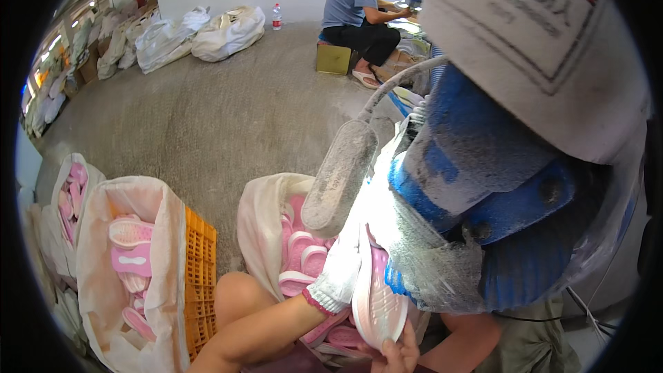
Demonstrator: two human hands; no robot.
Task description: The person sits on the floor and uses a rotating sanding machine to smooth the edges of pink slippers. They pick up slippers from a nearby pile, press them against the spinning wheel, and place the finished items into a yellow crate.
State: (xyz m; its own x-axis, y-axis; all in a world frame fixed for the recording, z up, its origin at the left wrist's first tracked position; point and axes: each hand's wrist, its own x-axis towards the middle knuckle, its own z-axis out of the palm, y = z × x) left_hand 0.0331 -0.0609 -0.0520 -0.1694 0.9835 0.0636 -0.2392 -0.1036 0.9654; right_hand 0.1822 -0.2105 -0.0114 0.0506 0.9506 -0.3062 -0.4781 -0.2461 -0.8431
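A pink and white slipper (378,304) is held upright at the front of the blue machine, one broad, dotted face toward me. My left hand (345,266), in a white knitted glove with a red cuff, grips the slipper along its left side; its fingertips are lost in bright light. With bare fingers and thumb, my right hand (399,354) pinches the slipper's lower end. The dusty blue machine (476,159), partly wrapped in clear plastic, stands just beyond the slipper. Any contact between slipper and machine is hidden by glare.
A white sack (266,200) of pink slippers stands between my knees. To its left is an orange crate (200,273) lined with cloth, holding more slippers. A dusty oblong plate (340,178) hangs by the machine. A person (352,10) sits at the back near stuffed sacks (228,33).
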